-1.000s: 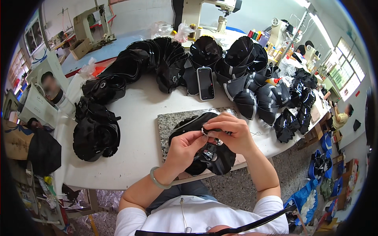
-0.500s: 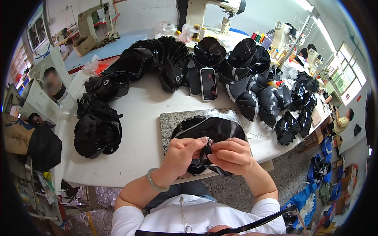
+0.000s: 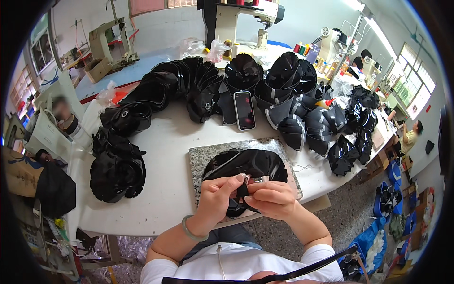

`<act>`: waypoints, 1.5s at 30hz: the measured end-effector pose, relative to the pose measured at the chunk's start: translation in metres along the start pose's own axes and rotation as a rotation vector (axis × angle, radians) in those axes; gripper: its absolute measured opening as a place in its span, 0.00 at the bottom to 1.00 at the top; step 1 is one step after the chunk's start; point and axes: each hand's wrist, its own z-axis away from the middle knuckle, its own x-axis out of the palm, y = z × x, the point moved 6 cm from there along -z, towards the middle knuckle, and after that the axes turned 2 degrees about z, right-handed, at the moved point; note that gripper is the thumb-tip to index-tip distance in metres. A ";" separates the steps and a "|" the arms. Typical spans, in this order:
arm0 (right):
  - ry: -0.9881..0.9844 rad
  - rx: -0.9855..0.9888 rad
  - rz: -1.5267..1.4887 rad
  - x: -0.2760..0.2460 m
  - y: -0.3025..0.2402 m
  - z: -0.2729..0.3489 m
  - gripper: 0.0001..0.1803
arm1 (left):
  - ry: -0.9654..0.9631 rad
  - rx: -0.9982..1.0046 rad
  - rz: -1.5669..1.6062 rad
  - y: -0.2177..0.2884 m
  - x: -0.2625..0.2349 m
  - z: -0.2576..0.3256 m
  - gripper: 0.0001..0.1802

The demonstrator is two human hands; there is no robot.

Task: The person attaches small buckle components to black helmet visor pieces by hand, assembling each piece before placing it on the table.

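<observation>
A glossy black shoe upper (image 3: pixel 262 161) lies on a speckled stone slab (image 3: pixel 196 163) near the table's front edge. From its near side a short black strap (image 3: pixel 242 190) stands up between my hands. My left hand (image 3: pixel 216 196) pinches the strap's upper end between thumb and fingers. Close against it, my right hand (image 3: pixel 272 199) is closed, its thumb and fingertips on the strap from the other side. A small pale or shiny bit shows at the left fingertips, too small to name. My hands cover part of the upper.
Stacked black uppers (image 3: pixel 156 87) curve along the table's back and left. More black pieces (image 3: pixel 293 130) with grey linings stand at the right, beside a phone (image 3: pixel 244 110). A sewing machine (image 3: pixel 246 23) and thread spools (image 3: pixel 302 48) are behind. A person (image 3: pixel 410 137) sits far right.
The view has tilted a little, so the table appears lower in the picture. Both hands stay together at the strap, with the fingers only slightly shifted.
</observation>
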 end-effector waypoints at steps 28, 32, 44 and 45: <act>0.025 0.275 -0.121 -0.005 0.013 0.000 0.14 | 0.046 0.012 0.066 -0.002 -0.008 -0.005 0.11; -0.001 0.141 0.009 -0.002 -0.002 -0.004 0.15 | 0.070 0.161 -0.110 0.004 -0.006 -0.001 0.12; 0.067 0.555 -0.253 -0.006 0.028 -0.011 0.12 | -0.016 0.436 -0.534 0.008 0.009 0.016 0.11; 0.049 0.614 -0.272 -0.004 0.030 -0.008 0.10 | -0.004 0.465 -0.603 0.007 0.010 0.018 0.11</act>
